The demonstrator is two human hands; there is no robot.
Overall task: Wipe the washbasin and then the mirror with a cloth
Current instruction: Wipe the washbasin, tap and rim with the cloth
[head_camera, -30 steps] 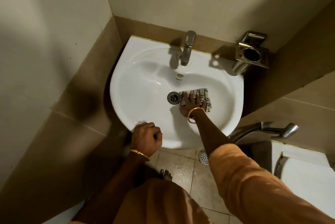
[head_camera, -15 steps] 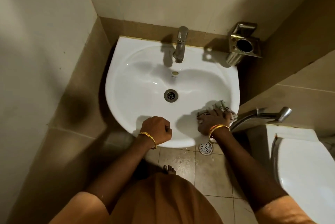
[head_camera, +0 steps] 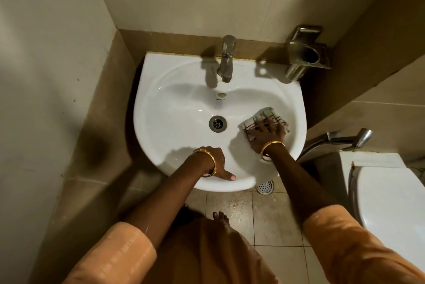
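The white washbasin (head_camera: 147,90) fills the middle of the head view, with a metal tap (head_camera: 226,60) at its back and a round drain (head_camera: 217,124) in the bowl. A white cloth with dark checks (head_camera: 264,113) lies on the right inner slope of the bowl. My right hand (head_camera: 266,132) presses flat on it with fingers spread. My left hand (head_camera: 212,159) holds the basin's front rim; its thumb lies straight along the rim and its fingers curl over into the bowl. No mirror is in view.
A steel holder (head_camera: 307,53) hangs on the wall at the back right. A hand sprayer (head_camera: 340,140) and a white toilet (head_camera: 391,191) stand close on the right. Walls close in on the left and behind. A floor drain (head_camera: 265,187) sits under the basin.
My right hand slid the cloth from the front right rim up onto the bowl's right slope. My left hand stayed on the front rim and stretched out its thumb.
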